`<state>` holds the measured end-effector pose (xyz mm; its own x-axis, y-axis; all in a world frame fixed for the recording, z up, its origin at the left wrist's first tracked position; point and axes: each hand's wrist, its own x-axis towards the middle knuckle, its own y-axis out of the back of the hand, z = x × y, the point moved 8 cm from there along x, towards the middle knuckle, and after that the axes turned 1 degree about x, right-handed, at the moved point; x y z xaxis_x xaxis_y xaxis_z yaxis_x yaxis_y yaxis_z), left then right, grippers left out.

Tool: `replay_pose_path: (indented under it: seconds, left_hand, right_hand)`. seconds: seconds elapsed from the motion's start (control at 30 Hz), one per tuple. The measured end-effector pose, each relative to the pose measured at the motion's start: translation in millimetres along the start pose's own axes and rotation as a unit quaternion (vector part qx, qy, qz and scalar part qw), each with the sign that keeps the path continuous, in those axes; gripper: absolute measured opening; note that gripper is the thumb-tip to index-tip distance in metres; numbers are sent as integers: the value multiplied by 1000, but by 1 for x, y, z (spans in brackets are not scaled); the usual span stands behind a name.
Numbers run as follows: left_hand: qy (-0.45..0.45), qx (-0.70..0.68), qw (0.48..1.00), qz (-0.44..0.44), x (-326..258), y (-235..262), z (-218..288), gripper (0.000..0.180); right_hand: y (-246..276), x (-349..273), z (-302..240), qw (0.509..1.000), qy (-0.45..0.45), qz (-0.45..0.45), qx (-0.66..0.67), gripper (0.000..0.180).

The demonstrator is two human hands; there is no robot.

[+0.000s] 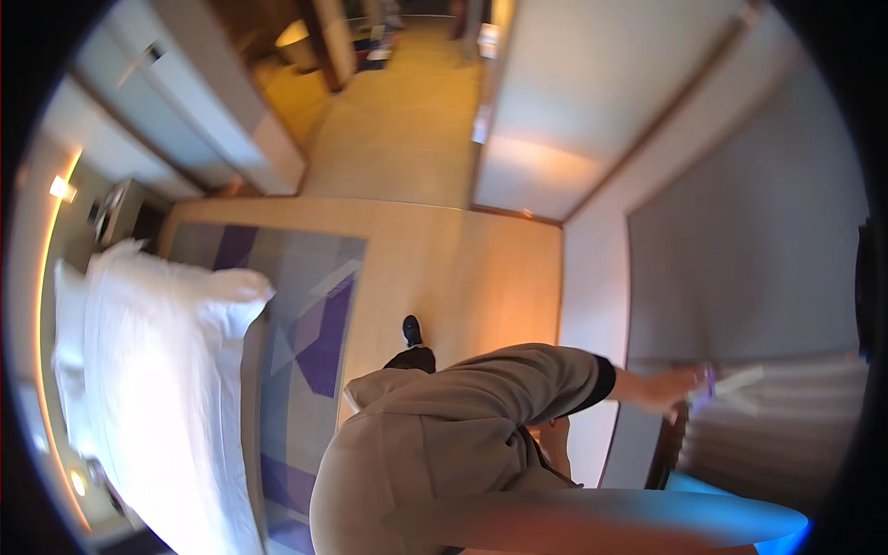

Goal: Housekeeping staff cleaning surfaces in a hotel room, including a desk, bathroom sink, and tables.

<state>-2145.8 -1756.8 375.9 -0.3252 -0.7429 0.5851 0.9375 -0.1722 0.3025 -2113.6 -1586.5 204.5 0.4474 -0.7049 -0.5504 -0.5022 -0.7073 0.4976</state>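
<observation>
A beige sleeve with a dark cuff stretches across to the right, and from it my left hand point(661, 388) reaches out, smeared by motion. At its fingertips is a thin purple-and-white strip point(710, 382), too blurred to name. Its pale end lies over a ridged brownish surface point(768, 421). The fingers look closed around the purple part. Below that sleeve, a patch of bare skin, seemingly my right hand point(557, 442), shows beside a pale panel. My left arm hides most of it, so its fingers do not show.
A bed with white bedding point(153, 370) stands at the left. Beside it lies a grey-and-purple rug point(301, 305) on a wood floor point(444, 268). My dark shoe point(412, 329) is mid-floor. A white partition point(564, 111) and a grey wall panel point(740, 250) rise at the right.
</observation>
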Motion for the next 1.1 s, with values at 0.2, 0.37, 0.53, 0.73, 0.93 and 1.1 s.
replay_pose_path:
  seconds: [0.2, 0.37, 0.53, 0.73, 0.93, 1.1]
  left_hand:
    - [29, 80, 992, -94, -177, 209, -21, 23]
    - [309, 179, 924, 138, -350, 420, -52, 48]
    - [523, -141, 749, 382, -460, 523, -79, 87]
    - [386, -269, 623, 626, -540, 657, -97, 72]
    - [393, -186, 516, 738, -643, 792, -63, 54]
    - [285, -158, 380, 866, -737, 820, 30, 38]
  right_hand:
    - [-58, 114, -101, 992, 108, -27, 60, 37]
    - [-131, 224, -248, 966, 213, -142, -44, 43]
    - [-225, 257, -444, 903, 391, -162, -73, 50]
    - [-332, 315, -588, 890, 370, -262, 58, 54]
    - [-455, 366, -717, 749, 529, -398, -38, 57]
    - [-522, 402, -776, 763, 442, -467, -62, 39]
